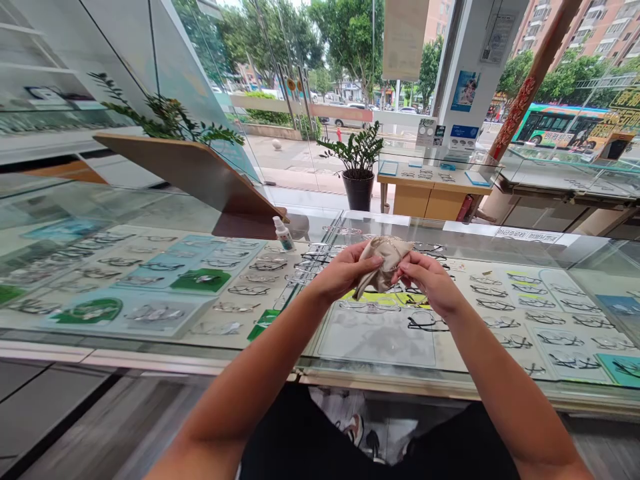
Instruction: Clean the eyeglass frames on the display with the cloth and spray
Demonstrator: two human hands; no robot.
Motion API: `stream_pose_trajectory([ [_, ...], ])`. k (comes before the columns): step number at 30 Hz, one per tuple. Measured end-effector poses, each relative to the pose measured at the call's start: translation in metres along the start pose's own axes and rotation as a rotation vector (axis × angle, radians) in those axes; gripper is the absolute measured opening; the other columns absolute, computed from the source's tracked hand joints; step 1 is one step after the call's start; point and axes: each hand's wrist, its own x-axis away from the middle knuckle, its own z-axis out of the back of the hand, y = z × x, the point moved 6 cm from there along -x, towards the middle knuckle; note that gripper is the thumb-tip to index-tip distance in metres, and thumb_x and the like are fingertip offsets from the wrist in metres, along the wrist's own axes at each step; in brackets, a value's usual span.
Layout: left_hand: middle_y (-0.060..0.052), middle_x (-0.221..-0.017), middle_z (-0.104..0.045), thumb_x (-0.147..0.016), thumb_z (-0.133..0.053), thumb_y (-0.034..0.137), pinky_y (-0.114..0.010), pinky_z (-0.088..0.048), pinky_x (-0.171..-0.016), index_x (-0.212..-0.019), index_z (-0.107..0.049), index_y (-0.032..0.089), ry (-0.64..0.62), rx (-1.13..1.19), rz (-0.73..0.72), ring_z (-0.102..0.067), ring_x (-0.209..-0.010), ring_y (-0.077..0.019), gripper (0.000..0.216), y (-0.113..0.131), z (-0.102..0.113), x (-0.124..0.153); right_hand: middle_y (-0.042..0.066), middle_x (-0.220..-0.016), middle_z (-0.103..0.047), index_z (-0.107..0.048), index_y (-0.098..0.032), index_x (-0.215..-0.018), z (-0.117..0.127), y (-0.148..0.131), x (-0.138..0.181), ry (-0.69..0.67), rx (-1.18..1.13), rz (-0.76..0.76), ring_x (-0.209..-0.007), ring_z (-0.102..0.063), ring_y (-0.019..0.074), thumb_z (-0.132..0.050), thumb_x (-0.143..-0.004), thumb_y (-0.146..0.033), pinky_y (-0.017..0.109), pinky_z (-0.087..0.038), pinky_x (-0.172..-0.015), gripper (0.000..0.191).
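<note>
Above the glass counter, my left hand (350, 267) is closed on a beige cloth (373, 257), its thumb pressing on top. The cloth is bunched up, with one corner hanging down. Against the cloth shows part of a thin-rimmed pair of eyeglasses (396, 252); the rest is covered by fabric and fingers. My right hand (425, 277) pinches the eyeglasses at the right side of the cloth, fingertips close together. Beneath my hands lie several eyeglass frames (370, 305), and a dark pair (427, 325) sits just below my right hand.
A small white spray bottle (283, 233) stands on the glass counter (380, 363), left of my hands. Beyond it leans a brown wooden board (190, 170). Rows of eyeglasses (487, 291) fill the display. A potted plant (358, 190) stands behind the counter, near the window.
</note>
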Motion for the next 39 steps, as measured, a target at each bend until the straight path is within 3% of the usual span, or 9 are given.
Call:
stream_pose_trajectory([
  [5,-0.002,-0.069,-0.072,-0.068,-0.098,0.038,-0.021,-0.052,-0.055,-0.090,-0.069,0.013,0.067,-0.115,-0.114,-0.064,-0.057,-0.0120,0.045,0.002,-0.003,-0.001,0.002,-0.078,-0.071,-0.066,-0.021,-0.081,-0.008,0.003,0.001,-0.018,0.131,0.031,-0.069,-0.053,0.0147,-0.078,-0.084,-0.054,0.032,-0.043,-0.068,0.034],
  [11,0.000,-0.057,-0.062,-0.076,-0.086,0.064,-0.020,-0.042,-0.047,-0.072,-0.061,0.014,0.199,-0.215,-0.183,-0.054,-0.048,-0.0095,0.056,0.004,0.002,0.002,0.003,-0.082,-0.072,-0.067,-0.021,-0.087,-0.018,0.003,0.005,-0.069,0.167,0.042,-0.072,-0.057,0.0156,-0.076,-0.086,-0.057,0.033,-0.046,-0.070,0.037],
  [15,-0.001,-0.063,-0.064,-0.081,-0.082,0.065,-0.020,-0.043,-0.048,-0.077,-0.065,0.012,0.082,-0.184,-0.100,-0.055,-0.052,-0.0094,0.056,0.006,0.003,0.002,0.003,-0.079,-0.072,-0.066,-0.021,-0.082,-0.011,-0.005,0.006,-0.077,0.169,0.047,-0.073,-0.059,0.0162,-0.076,-0.087,-0.054,0.033,-0.046,-0.071,0.035],
  [20,-0.004,-0.080,-0.072,-0.077,-0.093,0.042,-0.021,-0.053,-0.063,-0.097,-0.071,0.013,-0.088,-0.131,-0.096,-0.066,-0.068,-0.0125,0.042,0.013,-0.008,0.006,0.003,-0.075,-0.072,-0.065,-0.021,-0.075,-0.004,-0.013,0.007,-0.066,0.139,0.073,-0.071,-0.058,0.0158,-0.077,-0.086,-0.054,0.032,-0.044,-0.070,0.036],
  [24,-0.002,-0.071,-0.071,-0.069,-0.097,0.040,-0.022,-0.050,-0.055,-0.088,-0.069,0.013,0.032,-0.173,-0.159,-0.063,-0.058,-0.0123,0.043,0.011,-0.007,0.006,0.003,-0.077,-0.072,-0.067,-0.022,-0.082,-0.016,-0.004,0.008,-0.114,0.101,0.051,-0.070,-0.057,0.0160,-0.078,-0.084,-0.059,0.032,-0.045,-0.068,0.040],
  [29,0.000,-0.058,-0.062,-0.071,-0.090,0.063,-0.020,-0.042,-0.047,-0.072,-0.064,0.013,0.182,-0.199,-0.195,-0.054,-0.048,-0.0094,0.056,0.008,0.001,0.005,0.004,-0.080,-0.072,-0.069,-0.021,-0.086,-0.021,-0.002,0.008,-0.118,0.096,0.052,-0.071,-0.057,0.0162,-0.079,-0.083,-0.063,0.033,-0.046,-0.068,0.043],
  [32,-0.001,-0.060,-0.063,-0.077,-0.085,0.065,-0.019,-0.042,-0.048,-0.074,-0.066,0.012,0.111,-0.170,-0.164,-0.054,-0.051,-0.0090,0.056,0.011,0.000,0.004,0.003,-0.077,-0.072,-0.068,-0.021,-0.079,-0.015,-0.009,0.009,-0.114,0.077,0.051,-0.070,-0.056,0.0160,-0.081,-0.082,-0.061,0.033,-0.046,-0.069,0.042],
  [36,-0.003,-0.074,-0.071,-0.073,-0.094,0.046,-0.022,-0.053,-0.058,-0.093,-0.071,0.012,-0.035,-0.120,-0.085,-0.065,-0.062,-0.0132,0.046,0.010,-0.008,0.006,0.003,-0.075,-0.072,-0.068,-0.021,-0.075,-0.009,-0.012,0.009,-0.086,0.078,0.056,-0.070,-0.057,0.0160,-0.081,-0.083,-0.057,0.033,-0.044,-0.070,0.039],
  [39,-0.002,-0.072,-0.072,-0.067,-0.098,0.039,-0.021,-0.053,-0.056,-0.091,-0.068,0.013,0.003,-0.108,-0.114,-0.066,-0.059,-0.0129,0.046,0.007,-0.009,0.005,0.004,-0.076,-0.072,-0.068,-0.021,-0.079,-0.014,-0.004,0.008,-0.087,0.054,0.056,-0.070,-0.056,0.0160,-0.081,-0.082,-0.059,0.033,-0.043,-0.067,0.040],
])
